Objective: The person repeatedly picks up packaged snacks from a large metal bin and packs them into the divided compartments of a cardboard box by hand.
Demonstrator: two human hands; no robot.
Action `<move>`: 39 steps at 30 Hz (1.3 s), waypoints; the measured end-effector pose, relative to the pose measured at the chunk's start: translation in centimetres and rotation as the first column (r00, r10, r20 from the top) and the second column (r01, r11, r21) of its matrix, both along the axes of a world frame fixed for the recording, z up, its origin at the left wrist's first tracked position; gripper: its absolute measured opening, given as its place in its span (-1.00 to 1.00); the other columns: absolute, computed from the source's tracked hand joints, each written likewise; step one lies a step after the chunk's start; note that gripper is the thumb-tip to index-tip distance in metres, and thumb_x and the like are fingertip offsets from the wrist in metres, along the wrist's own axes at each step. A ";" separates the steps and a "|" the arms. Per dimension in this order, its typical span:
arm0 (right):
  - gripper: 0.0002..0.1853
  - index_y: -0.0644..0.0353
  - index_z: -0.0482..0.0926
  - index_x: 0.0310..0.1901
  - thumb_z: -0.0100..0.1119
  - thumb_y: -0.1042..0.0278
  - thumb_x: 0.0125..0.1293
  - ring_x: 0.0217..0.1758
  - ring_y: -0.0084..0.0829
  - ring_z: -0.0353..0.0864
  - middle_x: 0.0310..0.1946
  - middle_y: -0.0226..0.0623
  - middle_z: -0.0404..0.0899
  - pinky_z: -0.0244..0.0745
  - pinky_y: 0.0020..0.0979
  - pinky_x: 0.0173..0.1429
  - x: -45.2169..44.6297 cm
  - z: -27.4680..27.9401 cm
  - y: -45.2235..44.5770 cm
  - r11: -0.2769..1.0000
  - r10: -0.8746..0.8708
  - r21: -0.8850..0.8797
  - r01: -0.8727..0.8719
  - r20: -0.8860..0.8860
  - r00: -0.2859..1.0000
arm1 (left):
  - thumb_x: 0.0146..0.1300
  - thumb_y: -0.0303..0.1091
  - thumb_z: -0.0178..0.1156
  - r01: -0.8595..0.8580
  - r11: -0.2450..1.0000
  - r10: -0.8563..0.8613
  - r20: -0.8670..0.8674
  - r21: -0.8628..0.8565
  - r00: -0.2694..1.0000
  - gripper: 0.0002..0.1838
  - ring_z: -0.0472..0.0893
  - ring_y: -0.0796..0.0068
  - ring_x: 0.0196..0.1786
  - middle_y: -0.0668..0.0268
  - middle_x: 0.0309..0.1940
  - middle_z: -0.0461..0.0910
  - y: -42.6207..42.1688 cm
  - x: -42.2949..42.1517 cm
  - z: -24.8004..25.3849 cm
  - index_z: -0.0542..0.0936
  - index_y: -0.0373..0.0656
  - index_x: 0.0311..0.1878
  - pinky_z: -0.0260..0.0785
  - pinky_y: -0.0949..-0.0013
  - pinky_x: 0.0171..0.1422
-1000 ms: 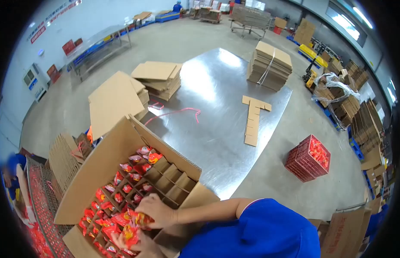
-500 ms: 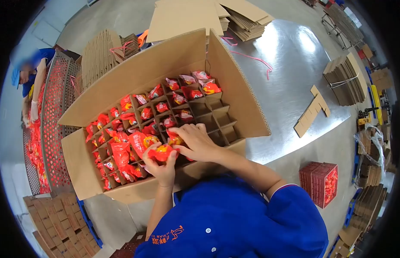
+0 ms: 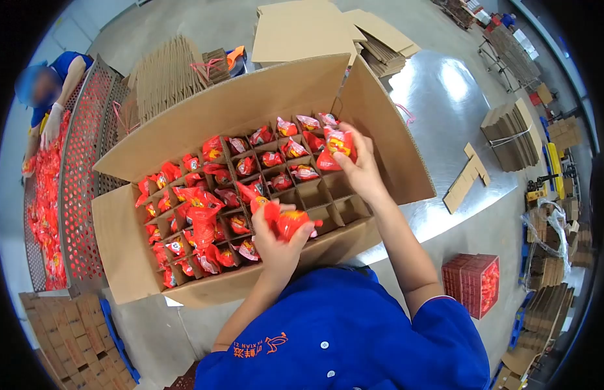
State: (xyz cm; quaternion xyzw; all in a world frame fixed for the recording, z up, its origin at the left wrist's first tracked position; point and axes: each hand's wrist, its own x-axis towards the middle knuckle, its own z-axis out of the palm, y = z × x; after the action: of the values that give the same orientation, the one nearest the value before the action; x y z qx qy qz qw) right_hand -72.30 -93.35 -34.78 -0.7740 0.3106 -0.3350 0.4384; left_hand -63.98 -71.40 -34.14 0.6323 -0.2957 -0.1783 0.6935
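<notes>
An open cardboard box (image 3: 263,289) with cardboard dividers stands in front of me, many of its cells filled with red plastic-wrapped packets. My left hand (image 3: 279,250) is closed around a red packet (image 3: 293,224) with a yellow print, over the near side of the box. Another red packet (image 3: 250,195) pokes up just beyond those fingers; whether they also hold it I cannot tell. Over the right part of the divider grid, my right hand (image 3: 361,166) grips a red packet (image 3: 336,144) by its side. Unfilled cells (image 3: 315,193) lie below and left of this hand.
A co-worker (image 3: 51,91) with a white glove leans over a perforated metal trough (image 3: 87,188) of red packets at left. Flat cardboard (image 3: 302,29) and a notched divider strip (image 3: 466,179) lie on the metal table (image 3: 438,224). A red crate (image 3: 461,279) stands on the floor at right.
My hands have moved apart. The right one went up and to the right with a red packet; the left shifted slightly right, still holding one. The view has shifted a little.
</notes>
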 end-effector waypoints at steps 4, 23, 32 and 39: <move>-0.50 -0.03 0.57 0.15 0.43 0.42 0.14 0.18 -0.13 0.43 0.00 -0.26 0.48 0.28 -0.06 0.21 1.1 -1.4 1.3 0.868 -0.244 -0.492 0.064 -0.311 0.919 | 0.19 -0.18 0.49 -0.072 0.971 -0.009 0.334 0.229 0.942 -0.35 0.65 0.23 0.01 0.11 -0.04 0.59 -4.4 1.5 1.9 0.38 -0.24 0.21 0.53 0.22 0.07; -0.87 0.29 0.64 -0.25 0.28 0.41 0.24 -0.09 0.02 0.66 -0.23 -0.01 0.63 0.57 -0.07 0.01 -0.1 -1.2 -0.1 0.898 0.043 -0.370 -0.237 -0.463 0.885 | 0.07 -0.27 0.49 -0.025 0.821 -0.373 0.570 0.570 0.732 -0.55 0.53 0.03 0.07 0.19 -0.14 0.61 -5.7 2.3 0.4 0.53 -0.08 0.00 0.44 0.07 0.10; -0.47 0.29 0.52 0.21 0.40 0.34 0.21 0.12 0.03 0.57 0.04 0.03 0.60 0.47 -0.10 0.23 -3.3 0.0 3.1 0.891 0.445 -0.011 -0.454 -0.178 0.878 | 0.13 -0.31 0.47 0.054 0.866 -0.274 0.380 0.497 0.883 -0.64 0.64 0.22 -0.08 0.20 -0.17 0.66 -5.4 2.2 -0.1 0.59 -0.16 -0.05 0.49 0.22 0.03; -0.38 0.20 0.47 0.25 0.45 0.42 0.11 0.15 -0.01 0.50 0.06 -0.07 0.58 0.43 -0.10 0.25 -3.7 -1.7 4.5 0.892 0.325 -0.230 -0.389 -0.273 0.905 | 0.21 -0.30 0.44 0.162 0.800 -0.372 0.266 0.577 0.889 -0.62 0.70 0.37 -0.09 0.23 -0.10 0.70 -5.5 3.6 -1.2 0.65 -0.16 0.08 0.54 0.31 0.04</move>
State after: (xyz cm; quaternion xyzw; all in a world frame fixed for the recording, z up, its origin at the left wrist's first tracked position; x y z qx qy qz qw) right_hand -75.99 -88.81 -36.51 -0.9051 0.1600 -0.1976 0.3409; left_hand -60.34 -76.94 -35.30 0.7743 -0.4450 -0.2308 0.3863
